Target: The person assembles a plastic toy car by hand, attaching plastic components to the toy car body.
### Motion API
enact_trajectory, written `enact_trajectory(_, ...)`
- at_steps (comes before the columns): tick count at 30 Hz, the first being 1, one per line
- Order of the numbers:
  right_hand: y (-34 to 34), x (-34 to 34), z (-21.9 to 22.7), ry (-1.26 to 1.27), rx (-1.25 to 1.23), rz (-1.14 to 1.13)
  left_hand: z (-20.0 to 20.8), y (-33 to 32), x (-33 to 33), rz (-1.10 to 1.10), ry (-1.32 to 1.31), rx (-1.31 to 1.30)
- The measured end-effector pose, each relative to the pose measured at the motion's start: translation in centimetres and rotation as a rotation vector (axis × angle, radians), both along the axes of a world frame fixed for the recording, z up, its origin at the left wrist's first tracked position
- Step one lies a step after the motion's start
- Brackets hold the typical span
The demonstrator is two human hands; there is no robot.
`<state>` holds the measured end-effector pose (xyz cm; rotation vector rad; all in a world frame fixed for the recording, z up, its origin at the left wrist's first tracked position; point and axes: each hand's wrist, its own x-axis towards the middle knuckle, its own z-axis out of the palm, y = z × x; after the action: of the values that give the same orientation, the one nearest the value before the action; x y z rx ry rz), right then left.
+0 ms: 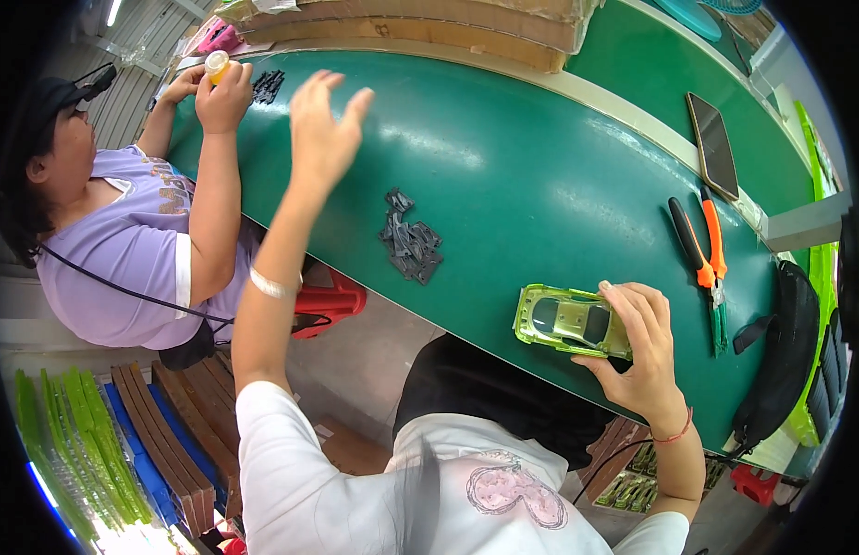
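My right hand [640, 347] grips one end of a green toy car body [564, 319] at the table's near edge, thumb on one side and fingers on the other. The car body has dark windows and a shiny finish. Raised over the far left of the table, my left hand [323, 129] has its fingers apart and holds nothing. Between the two hands lies a small heap of dark grey plastic parts [411, 242] on the green tabletop [503, 185].
A co-worker [124, 222] at the left holds a small yellow bottle [217, 67] near black parts [268, 87]. Orange-handled pliers [711, 264], a phone [713, 143] and a black pouch [783, 356] lie at the right. Cardboard boxes [429, 32] line the back.
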<state>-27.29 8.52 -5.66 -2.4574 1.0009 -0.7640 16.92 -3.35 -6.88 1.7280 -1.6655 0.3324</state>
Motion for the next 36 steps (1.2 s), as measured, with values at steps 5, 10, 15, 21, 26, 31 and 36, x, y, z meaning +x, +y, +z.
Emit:
enact_trajectory(5,-0.4,0.1,-0.3,0.015,0.012,0.01,-3.9,-8.9,12.3,0.534,-0.052,0.346)
enact_trajectory(10,-0.8,0.2,-0.3,0.006,0.041,0.023,-4.3,-12.5,17.9,0.749,0.054,0.382)
enact_trajectory(15,-1.2,0.4,-0.2,0.01,0.051,0.034,-4.0,-13.3,19.3,0.752,0.11,0.414)
enact_trajectory(21,-1.2,0.4,-0.3,0.002,0.045,0.028,-6.5,-11.2,11.8,0.212,-0.079,0.215)
enact_trajectory(26,-1.0,0.1,-0.7,-0.022,0.032,0.029,-3.4,-4.4,-3.4,-0.296,0.123,0.265)
enact_trajectory(31,-0.7,-0.1,-1.0,-0.007,-0.004,0.046,-0.4,-0.8,-9.0,-0.451,0.135,0.393)
enact_trajectory(36,-0.6,-0.8,-0.4,0.0,-0.008,0.05,1.7,-0.2,-9.3,-0.434,0.074,0.126)
